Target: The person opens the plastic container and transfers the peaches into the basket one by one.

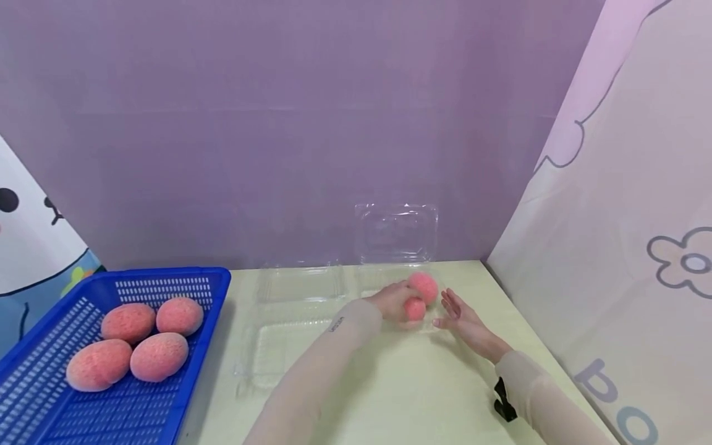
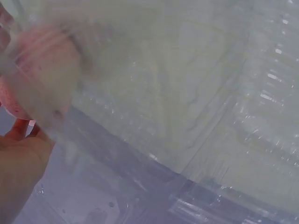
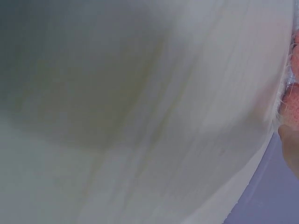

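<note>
In the head view my left hand [image 1: 394,301] grips a pink, fuzzy peach [image 1: 414,309] inside the right-hand clear plastic clamshell box [image 1: 369,281]. A second peach [image 1: 424,287] sits right behind it in the same box. The box's lid [image 1: 396,233] stands raised at the back. My right hand [image 1: 467,324] is beside the box's right side, fingers extended and holding nothing. Through the clear plastic in the left wrist view, a peach [image 2: 46,70] shows near the fingers. The right wrist view catches part of a peach [image 3: 290,109] at its right edge, close to a thumb.
A blue plastic basket [image 1: 214,321] at the left holds several peaches [image 1: 158,357]. Between it and my left arm lies another open clear box [image 1: 289,346], its lid [image 1: 300,284] toward the back. A purple backdrop [image 1: 278,123] rises behind the table; a printed cloth [image 1: 628,247] hangs at right.
</note>
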A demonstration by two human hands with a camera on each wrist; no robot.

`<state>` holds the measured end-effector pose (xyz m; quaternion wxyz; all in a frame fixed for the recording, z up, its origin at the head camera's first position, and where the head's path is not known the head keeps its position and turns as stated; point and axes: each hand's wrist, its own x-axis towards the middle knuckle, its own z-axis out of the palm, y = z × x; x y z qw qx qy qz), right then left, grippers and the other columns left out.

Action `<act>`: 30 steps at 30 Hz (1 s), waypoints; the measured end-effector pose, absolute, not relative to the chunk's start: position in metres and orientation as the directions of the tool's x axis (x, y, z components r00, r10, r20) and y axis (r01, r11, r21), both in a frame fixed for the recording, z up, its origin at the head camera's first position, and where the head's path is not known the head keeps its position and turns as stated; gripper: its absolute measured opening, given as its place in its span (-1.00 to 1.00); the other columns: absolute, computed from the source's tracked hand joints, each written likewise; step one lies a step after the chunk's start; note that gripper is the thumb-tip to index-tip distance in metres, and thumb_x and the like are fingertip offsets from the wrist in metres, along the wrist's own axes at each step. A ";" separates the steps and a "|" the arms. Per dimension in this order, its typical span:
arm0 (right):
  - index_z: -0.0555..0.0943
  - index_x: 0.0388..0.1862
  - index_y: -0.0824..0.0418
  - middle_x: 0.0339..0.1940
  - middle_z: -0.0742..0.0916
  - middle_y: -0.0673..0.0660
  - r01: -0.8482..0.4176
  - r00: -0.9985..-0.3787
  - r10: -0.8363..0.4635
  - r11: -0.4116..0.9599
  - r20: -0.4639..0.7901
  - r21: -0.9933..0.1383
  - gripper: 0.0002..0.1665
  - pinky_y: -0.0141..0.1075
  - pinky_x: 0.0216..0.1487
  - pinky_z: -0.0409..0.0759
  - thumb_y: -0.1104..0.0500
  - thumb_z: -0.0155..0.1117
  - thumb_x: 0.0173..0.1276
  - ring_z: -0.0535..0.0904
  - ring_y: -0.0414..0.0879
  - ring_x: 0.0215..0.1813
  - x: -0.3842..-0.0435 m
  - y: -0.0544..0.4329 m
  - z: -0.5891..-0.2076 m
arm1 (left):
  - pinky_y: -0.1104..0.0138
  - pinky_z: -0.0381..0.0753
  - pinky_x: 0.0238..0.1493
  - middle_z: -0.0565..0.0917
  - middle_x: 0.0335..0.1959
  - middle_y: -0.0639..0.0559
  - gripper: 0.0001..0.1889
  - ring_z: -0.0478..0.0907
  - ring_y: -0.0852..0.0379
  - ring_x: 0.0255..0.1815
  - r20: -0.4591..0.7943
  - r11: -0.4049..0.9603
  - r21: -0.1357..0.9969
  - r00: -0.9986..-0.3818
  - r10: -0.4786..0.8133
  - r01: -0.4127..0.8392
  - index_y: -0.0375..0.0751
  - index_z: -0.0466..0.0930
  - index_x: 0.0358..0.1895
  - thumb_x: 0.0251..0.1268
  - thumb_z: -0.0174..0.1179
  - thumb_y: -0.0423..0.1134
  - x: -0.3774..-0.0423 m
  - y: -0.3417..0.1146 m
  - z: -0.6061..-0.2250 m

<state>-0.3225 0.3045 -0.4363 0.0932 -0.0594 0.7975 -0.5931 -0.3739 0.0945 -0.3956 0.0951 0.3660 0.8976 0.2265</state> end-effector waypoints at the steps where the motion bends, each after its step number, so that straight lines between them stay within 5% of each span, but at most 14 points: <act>1: -0.38 0.45 0.25 0.50 -0.15 0.22 0.016 -0.975 -0.207 0.288 -0.079 -0.957 0.13 0.02 0.41 -0.12 0.23 0.22 0.21 -0.25 0.16 0.49 -0.322 0.304 -0.437 | 0.09 0.22 0.33 0.29 0.35 0.10 -0.45 0.24 0.06 0.35 -0.012 0.633 0.464 -0.710 0.704 0.620 0.11 0.43 0.19 0.05 0.31 -0.21 -0.373 0.094 -0.395; 14: -0.39 0.45 0.22 0.50 -0.15 0.18 0.015 -0.976 -0.204 0.283 -0.076 -0.959 0.14 -0.01 0.43 -0.14 0.22 0.23 0.21 -0.25 0.12 0.50 -0.323 0.306 -0.440 | -0.16 0.12 0.29 0.05 0.46 0.14 -0.52 0.03 0.01 0.45 -0.105 0.724 0.375 -0.750 0.653 0.579 0.35 0.26 0.29 0.31 0.04 -0.07 -0.359 0.087 -0.382; 22: -0.39 0.45 0.23 0.50 -0.14 0.21 0.020 -0.976 -0.204 0.294 -0.083 -0.956 0.13 0.00 0.42 -0.13 0.23 0.22 0.22 -0.24 0.14 0.49 -0.321 0.303 -0.439 | -0.14 0.18 0.28 0.16 0.40 0.12 -0.54 0.08 -0.01 0.42 -0.100 0.735 0.434 -0.784 0.613 0.520 0.43 0.27 0.25 0.32 0.03 -0.07 -0.367 0.087 -0.399; 30: -0.38 0.45 0.23 0.50 -0.14 0.19 0.029 -0.979 -0.188 0.281 -0.085 -0.959 0.14 -0.02 0.43 -0.12 0.24 0.23 0.21 -0.23 0.13 0.49 -0.322 0.302 -0.437 | -0.01 0.29 0.26 0.28 0.31 0.09 -0.53 0.25 0.00 0.31 -0.038 0.736 0.370 -0.782 0.621 0.567 0.37 0.32 0.23 0.26 0.10 -0.07 -0.377 0.092 -0.409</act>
